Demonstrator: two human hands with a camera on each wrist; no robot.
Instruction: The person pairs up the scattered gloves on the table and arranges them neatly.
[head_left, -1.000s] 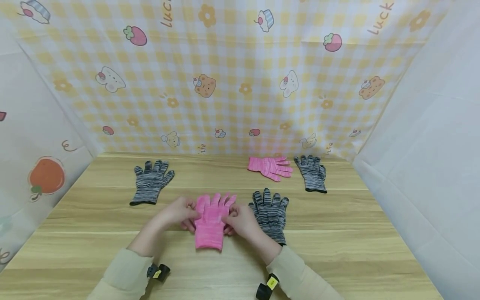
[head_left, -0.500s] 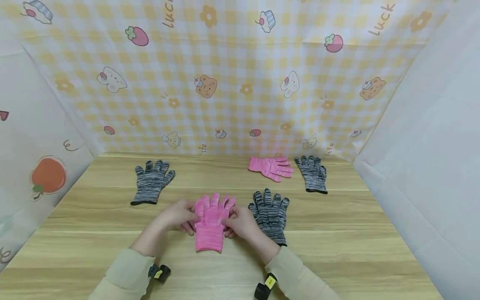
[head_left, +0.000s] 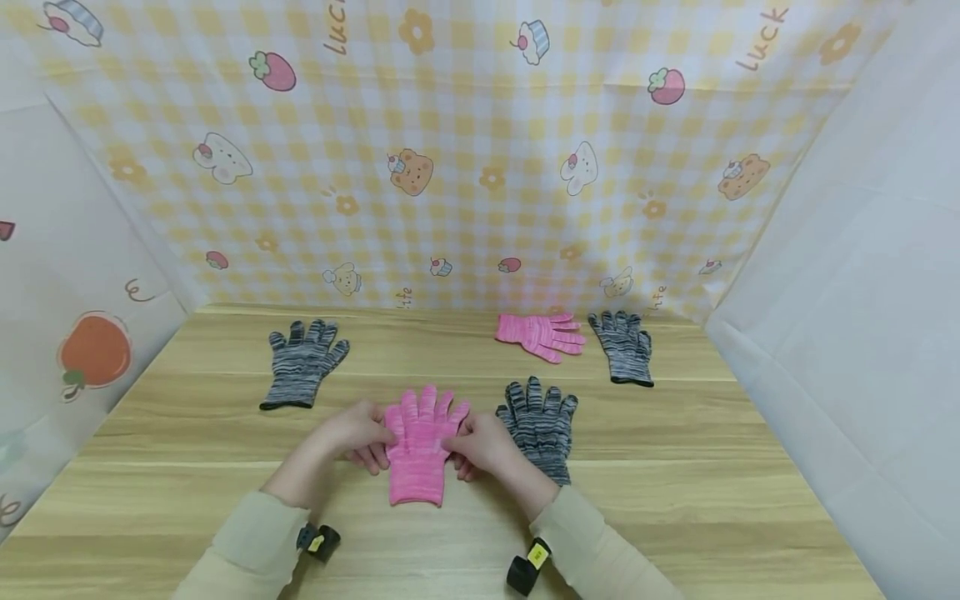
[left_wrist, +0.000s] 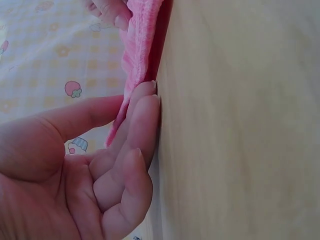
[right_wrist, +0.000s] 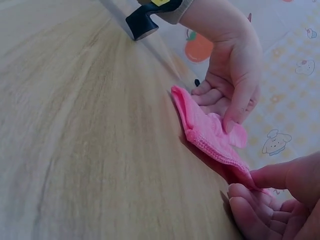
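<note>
A pink knit glove point(head_left: 417, 467) lies palm area flat near the table's front middle, its fingers pointing away and its cuff toward me. My left hand point(head_left: 357, 433) pinches its left edge between thumb and fingers; the left wrist view shows the thumb point(left_wrist: 95, 115) on top and the fingers beneath. On the opposite edge my right hand point(head_left: 483, 443) pinches the glove the same way, as the right wrist view shows with the thumb point(right_wrist: 275, 175) over the knit. Just beyond the right hand lies a grey-black striped glove point(head_left: 542, 425), partly covered by the right forearm.
Another pink glove point(head_left: 542, 336) lies sideways at the back, beside a grey-black glove point(head_left: 626, 347). A further grey-black glove point(head_left: 303, 364) rests at the back left. A yellow checked cloth point(head_left: 480, 125) hangs behind the wooden table point(head_left: 675, 517), with white side walls.
The pink glove's fingers have spread apart and its upper part has shifted slightly left. Both hands keep their pinch on its edges; the other gloves stay put.
</note>
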